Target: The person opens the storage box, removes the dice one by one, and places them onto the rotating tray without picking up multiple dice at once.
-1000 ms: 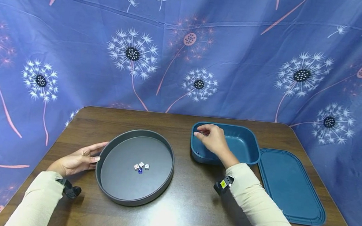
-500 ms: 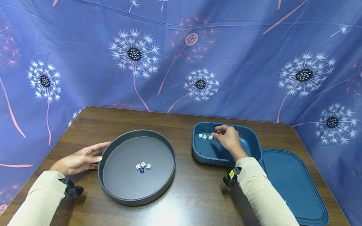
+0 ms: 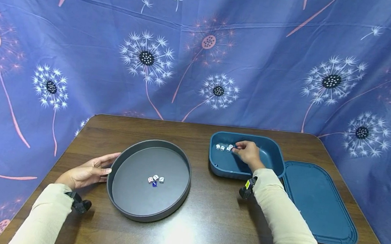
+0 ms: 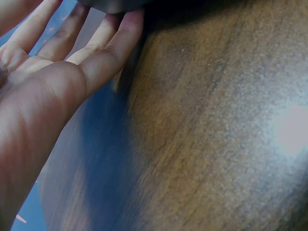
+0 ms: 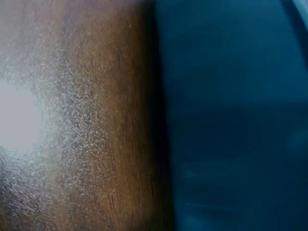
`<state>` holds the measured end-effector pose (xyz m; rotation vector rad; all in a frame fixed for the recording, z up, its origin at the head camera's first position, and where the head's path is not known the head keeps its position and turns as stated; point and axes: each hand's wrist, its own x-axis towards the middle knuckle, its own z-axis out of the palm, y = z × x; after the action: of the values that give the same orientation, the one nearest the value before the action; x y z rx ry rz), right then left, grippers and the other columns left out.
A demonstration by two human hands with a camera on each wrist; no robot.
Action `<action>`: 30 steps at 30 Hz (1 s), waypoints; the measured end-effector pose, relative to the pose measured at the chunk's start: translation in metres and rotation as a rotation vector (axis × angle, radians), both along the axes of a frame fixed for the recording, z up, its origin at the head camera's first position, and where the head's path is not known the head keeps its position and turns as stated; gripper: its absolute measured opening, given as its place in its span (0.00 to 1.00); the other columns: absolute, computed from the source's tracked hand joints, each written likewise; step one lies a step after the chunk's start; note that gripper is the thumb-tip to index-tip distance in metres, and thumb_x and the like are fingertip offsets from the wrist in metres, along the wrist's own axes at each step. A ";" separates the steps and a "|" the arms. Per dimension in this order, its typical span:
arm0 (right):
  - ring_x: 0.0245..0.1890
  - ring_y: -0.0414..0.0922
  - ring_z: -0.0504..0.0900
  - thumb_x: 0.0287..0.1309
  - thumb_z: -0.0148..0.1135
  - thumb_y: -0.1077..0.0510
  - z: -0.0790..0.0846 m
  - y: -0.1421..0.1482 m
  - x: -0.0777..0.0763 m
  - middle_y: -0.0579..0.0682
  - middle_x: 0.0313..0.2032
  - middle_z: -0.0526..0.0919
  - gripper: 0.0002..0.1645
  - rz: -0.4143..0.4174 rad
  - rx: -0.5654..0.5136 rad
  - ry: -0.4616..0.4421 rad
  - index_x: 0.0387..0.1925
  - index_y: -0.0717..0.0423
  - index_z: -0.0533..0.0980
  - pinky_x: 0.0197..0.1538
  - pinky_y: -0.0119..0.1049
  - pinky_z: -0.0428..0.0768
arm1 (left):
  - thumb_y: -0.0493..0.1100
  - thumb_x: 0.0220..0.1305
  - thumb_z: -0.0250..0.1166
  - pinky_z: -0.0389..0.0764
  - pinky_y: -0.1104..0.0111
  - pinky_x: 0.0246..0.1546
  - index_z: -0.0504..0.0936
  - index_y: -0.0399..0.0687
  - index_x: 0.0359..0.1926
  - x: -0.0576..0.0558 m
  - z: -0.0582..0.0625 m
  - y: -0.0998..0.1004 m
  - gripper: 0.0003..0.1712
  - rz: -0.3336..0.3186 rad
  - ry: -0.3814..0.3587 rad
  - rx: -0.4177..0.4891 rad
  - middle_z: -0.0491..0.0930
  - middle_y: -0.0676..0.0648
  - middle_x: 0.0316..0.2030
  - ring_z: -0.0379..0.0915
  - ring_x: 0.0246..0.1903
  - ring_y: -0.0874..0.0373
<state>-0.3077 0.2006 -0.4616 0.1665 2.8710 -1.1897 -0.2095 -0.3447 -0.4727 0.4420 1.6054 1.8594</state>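
My left hand (image 3: 88,172) rests its spread fingers (image 4: 108,53) against the outer side of a round dark grey pan (image 3: 112,194). Three white dice (image 3: 162,180) and one blue die (image 3: 155,183) lie grouped on the pan's floor. My right hand (image 3: 248,153) reaches down into a blue rectangular container (image 3: 229,173), thumb and forefinger bent beside several white dice (image 3: 222,148). I cannot tell whether a die is between these fingertips. One small dark blue die (image 3: 216,165) sits at the container's near left corner. The right wrist view shows no fingers.
A flat blue lid (image 3: 319,202) lies right of the container, close against it. The brown wooden table (image 3: 202,226) carries everything, and a patterned blue cloth (image 3: 200,78) hangs behind it. Glare marks the table's front middle.
My right hand has moved right and lower inside the container, exposing white dice on its left. A red die seen by the fingertips half a second ago is hidden now. My left hand stays.
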 end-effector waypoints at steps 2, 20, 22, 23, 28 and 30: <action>0.45 0.54 0.80 0.58 0.65 0.57 -0.001 0.000 -0.001 0.61 0.44 0.83 0.20 0.000 0.004 -0.003 0.49 0.65 0.79 0.47 0.45 0.77 | 0.28 0.70 0.46 0.71 0.60 0.57 0.49 0.50 0.75 0.000 0.000 0.000 0.36 -0.002 0.000 -0.001 0.61 0.61 0.64 0.64 0.62 0.61; 0.37 0.51 0.80 0.54 0.68 0.59 -0.001 -0.005 -0.002 0.58 0.36 0.85 0.15 -0.012 0.075 0.015 0.40 0.66 0.82 0.40 0.42 0.76 | 0.27 0.70 0.45 0.71 0.60 0.57 0.48 0.49 0.75 0.000 0.001 0.000 0.36 0.003 -0.003 0.009 0.62 0.60 0.64 0.65 0.61 0.60; 0.36 0.51 0.80 0.55 0.68 0.59 -0.002 -0.005 -0.002 0.58 0.35 0.85 0.14 -0.014 0.080 0.017 0.40 0.66 0.82 0.40 0.42 0.76 | 0.27 0.70 0.45 0.71 0.60 0.57 0.48 0.49 0.75 0.000 0.001 0.000 0.36 0.003 -0.007 0.013 0.63 0.60 0.64 0.65 0.61 0.60; 0.35 0.51 0.80 0.55 0.68 0.59 -0.002 -0.005 -0.002 0.58 0.35 0.85 0.14 -0.015 0.080 0.015 0.39 0.66 0.82 0.39 0.42 0.76 | 0.27 0.70 0.45 0.71 0.60 0.57 0.48 0.49 0.75 0.000 0.000 -0.001 0.36 0.002 -0.008 0.016 0.63 0.60 0.64 0.65 0.61 0.60; 0.35 0.50 0.80 0.55 0.68 0.59 -0.003 -0.005 -0.002 0.58 0.35 0.85 0.13 -0.029 0.075 0.009 0.39 0.65 0.82 0.38 0.40 0.76 | 0.26 0.70 0.44 0.70 0.60 0.57 0.47 0.48 0.75 0.001 0.000 0.000 0.36 -0.015 -0.006 0.044 0.62 0.59 0.65 0.64 0.62 0.60; 0.35 0.50 0.80 0.55 0.69 0.59 -0.003 -0.005 -0.002 0.58 0.35 0.85 0.13 -0.034 0.076 0.010 0.38 0.65 0.82 0.37 0.40 0.75 | 0.26 0.70 0.43 0.70 0.60 0.57 0.47 0.48 0.75 0.001 0.000 0.000 0.36 -0.021 -0.006 0.053 0.61 0.59 0.65 0.64 0.62 0.60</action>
<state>-0.3100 0.1952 -0.4644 0.2123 2.9355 -1.0901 -0.2088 -0.3445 -0.4730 0.4749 1.5448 1.8894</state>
